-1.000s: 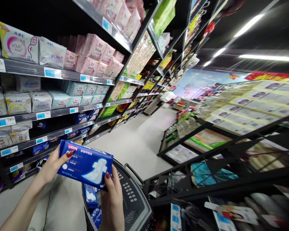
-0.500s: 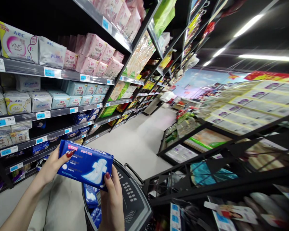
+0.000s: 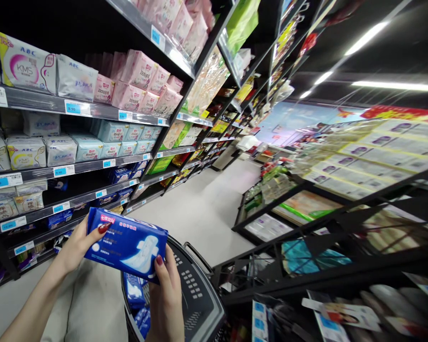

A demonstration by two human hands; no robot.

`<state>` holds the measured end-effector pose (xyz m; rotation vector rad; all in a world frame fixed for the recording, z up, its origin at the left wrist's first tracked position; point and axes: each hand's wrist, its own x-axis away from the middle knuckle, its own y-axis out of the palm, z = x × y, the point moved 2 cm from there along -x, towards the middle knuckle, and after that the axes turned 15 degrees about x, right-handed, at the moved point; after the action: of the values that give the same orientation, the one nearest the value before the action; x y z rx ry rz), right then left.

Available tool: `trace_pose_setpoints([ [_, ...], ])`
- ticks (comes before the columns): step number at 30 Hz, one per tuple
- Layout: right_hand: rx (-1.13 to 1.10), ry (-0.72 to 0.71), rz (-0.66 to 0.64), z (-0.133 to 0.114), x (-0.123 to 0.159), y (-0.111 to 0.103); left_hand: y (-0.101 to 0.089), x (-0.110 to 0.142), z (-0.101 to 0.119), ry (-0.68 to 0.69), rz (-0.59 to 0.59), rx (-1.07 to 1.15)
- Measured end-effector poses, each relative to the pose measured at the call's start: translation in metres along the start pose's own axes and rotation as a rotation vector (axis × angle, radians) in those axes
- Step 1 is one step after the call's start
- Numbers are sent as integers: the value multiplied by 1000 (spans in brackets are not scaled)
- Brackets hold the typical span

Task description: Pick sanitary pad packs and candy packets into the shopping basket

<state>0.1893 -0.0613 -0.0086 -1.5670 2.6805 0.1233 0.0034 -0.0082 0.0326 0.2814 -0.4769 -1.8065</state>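
Observation:
Both hands hold a flat blue packet [image 3: 128, 243] of sanitary pads with white print, level in front of me. My left hand [image 3: 77, 246] grips its left end, thumb on the top face. Gripping the packet's lower right corner is my right hand [image 3: 166, 294], thumb on top and fingers underneath. Below the packet stands a black shopping basket [image 3: 196, 294] with more blue packets [image 3: 135, 292] lying inside it.
Black shelves [image 3: 82, 166] on the left carry white, pink and pale green packets with blue price tags. A black rack [image 3: 306, 266] of goods runs along the right. A pale floor aisle [image 3: 207, 209] stretches ahead between them.

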Motion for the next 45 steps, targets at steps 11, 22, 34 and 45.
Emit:
trace_pose_setpoints([
  [11,-20,80,-18,4,-2,-1,-2,0,-1,8,7,-1],
  [22,-4,29,-1,2,-1,0,-2,-2,-3,7,13,-9],
  [34,19,5,-24,6,-5,-4,1,-1,-2,-9,-3,11],
  [45,-8,72,8,-6,3,2,1,0,0,7,3,8],
])
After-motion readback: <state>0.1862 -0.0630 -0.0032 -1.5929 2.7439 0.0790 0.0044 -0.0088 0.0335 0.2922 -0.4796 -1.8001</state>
